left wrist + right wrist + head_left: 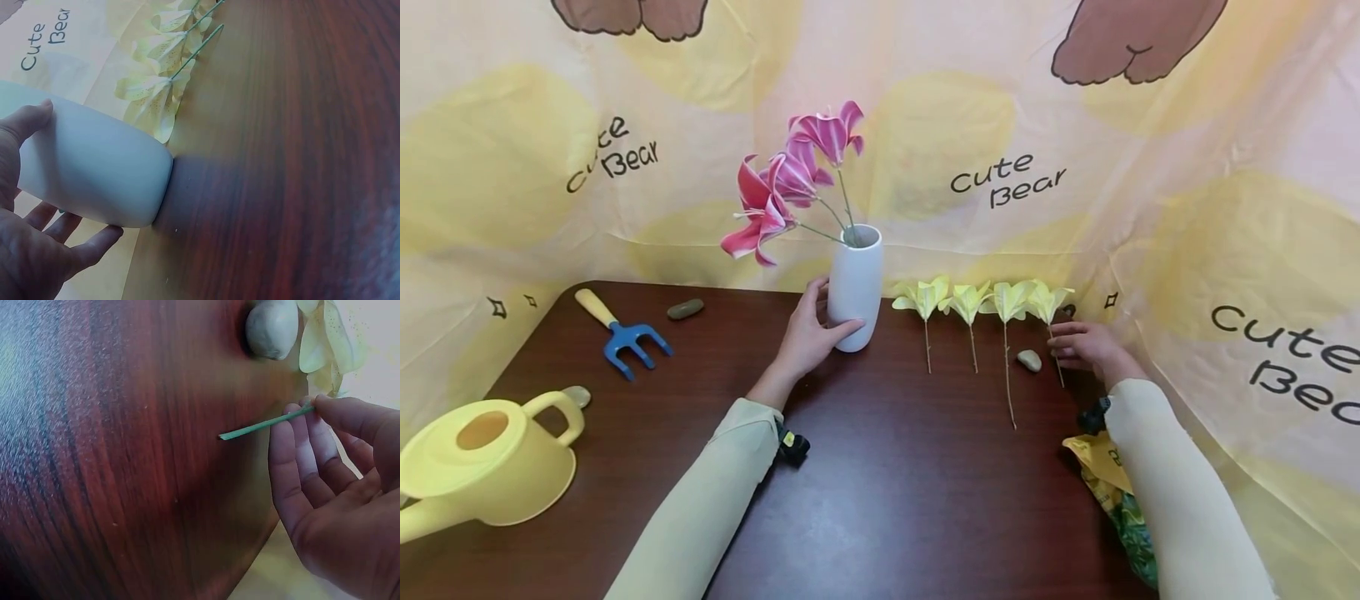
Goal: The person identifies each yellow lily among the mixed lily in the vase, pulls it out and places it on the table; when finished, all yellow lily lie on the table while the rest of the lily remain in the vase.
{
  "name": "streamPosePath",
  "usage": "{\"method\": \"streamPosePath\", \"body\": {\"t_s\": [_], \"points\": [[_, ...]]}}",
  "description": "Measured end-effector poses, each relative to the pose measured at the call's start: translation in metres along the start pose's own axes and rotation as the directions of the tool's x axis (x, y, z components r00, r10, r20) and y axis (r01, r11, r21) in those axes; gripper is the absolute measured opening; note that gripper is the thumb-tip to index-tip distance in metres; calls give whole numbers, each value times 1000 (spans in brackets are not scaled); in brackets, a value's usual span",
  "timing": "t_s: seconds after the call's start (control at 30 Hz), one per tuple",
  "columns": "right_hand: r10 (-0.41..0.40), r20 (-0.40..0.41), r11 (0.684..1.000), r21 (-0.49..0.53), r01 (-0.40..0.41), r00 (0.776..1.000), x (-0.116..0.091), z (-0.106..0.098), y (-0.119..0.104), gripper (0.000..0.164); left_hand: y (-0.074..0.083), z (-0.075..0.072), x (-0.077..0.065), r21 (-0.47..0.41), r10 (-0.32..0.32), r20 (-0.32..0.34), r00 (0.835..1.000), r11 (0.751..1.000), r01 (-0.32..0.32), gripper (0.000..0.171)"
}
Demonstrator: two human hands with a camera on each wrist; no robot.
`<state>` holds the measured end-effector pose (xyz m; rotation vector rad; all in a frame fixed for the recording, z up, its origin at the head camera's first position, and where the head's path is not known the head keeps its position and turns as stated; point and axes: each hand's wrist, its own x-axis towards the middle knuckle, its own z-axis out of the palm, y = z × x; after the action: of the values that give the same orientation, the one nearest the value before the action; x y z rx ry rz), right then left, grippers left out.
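My left hand (805, 337) grips the lower part of a white vase (856, 283), thumb across its front and fingers around the far side. The vase stands upright near the back of the table. Three pink lilies (829, 135) lean out of its mouth to the left. At the right, my right hand (1093, 346) pinches the green stem (265, 424) of the rightmost yellow lily (1045, 302) between thumb and fingertips. Three more yellow lilies (1006, 302) lie in a row to its left, blooms toward the back wall.
A grey stone (1029, 360) lies between the two rightmost stems. At the left are a blue hand fork (628, 340), a dark stone (686, 309) and a yellow watering can (497, 467), a pale stone (578, 396) behind its handle. A yellow-green bag (1105, 471) sits under my right forearm.
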<state>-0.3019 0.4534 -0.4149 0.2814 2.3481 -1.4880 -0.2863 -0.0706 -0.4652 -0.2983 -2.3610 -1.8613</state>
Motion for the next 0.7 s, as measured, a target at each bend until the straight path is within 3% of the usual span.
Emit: {"method": "streamPosePath", "body": {"t_s": [0.37,0.7], "points": [[13,-21,999,-33,-14,1000,9,-4,14,61,0,0,1,3,5,-1,1000,1000,-5,95],[0,-23,999,-35,-1,1000,12,-7,18,60,1,-2,-3,12,7,2,1000,1000,-7,94]]}}
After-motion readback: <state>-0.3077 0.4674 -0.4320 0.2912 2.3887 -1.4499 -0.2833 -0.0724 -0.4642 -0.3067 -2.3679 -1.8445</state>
